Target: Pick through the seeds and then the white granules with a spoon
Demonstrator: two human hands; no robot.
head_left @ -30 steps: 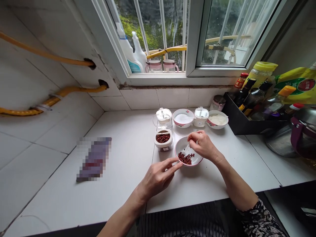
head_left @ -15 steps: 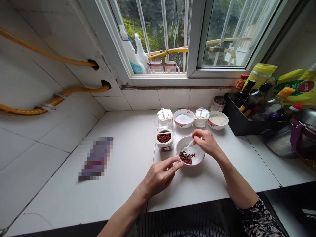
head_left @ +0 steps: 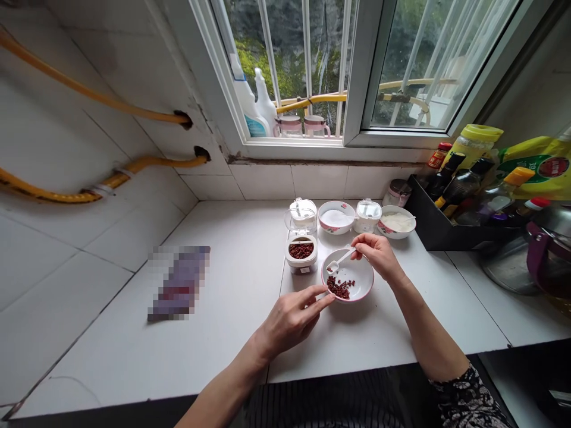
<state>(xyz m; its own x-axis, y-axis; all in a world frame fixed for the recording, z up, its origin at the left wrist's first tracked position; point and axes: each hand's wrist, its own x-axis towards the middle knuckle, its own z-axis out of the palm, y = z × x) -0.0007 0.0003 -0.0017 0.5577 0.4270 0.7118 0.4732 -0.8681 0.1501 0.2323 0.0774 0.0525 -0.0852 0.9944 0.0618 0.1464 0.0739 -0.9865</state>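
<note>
Right hand (head_left: 377, 255): thumb and fingers pinch the handle end of a small white spoon (head_left: 342, 258). The spoon's scoop sits over the far-left inside of a pink-rimmed bowl (head_left: 363, 279), with what look like a few grains in it; contact with the wall is unclear.

Left hand (head_left: 289, 321): digits extended, tips at the bowl's near-left rim; whether they pinch it or merely rest there cannot be told.

Bowl stands upright on the white counter (head_left: 223, 345), just right of an open jar (head_left: 302, 269). Dark red grains (head_left: 339, 289) lie loose in its near-left part.

Handling, judged: spoon appears plastic, light, fairly stiff; the handle end suits a fingertip pinch, scoop kept level, since dry grains roll off readily. Bowl probably light, smooth, apt to slide when pushed; best steadied at the rim. If ceramic, it could chip.
</note>
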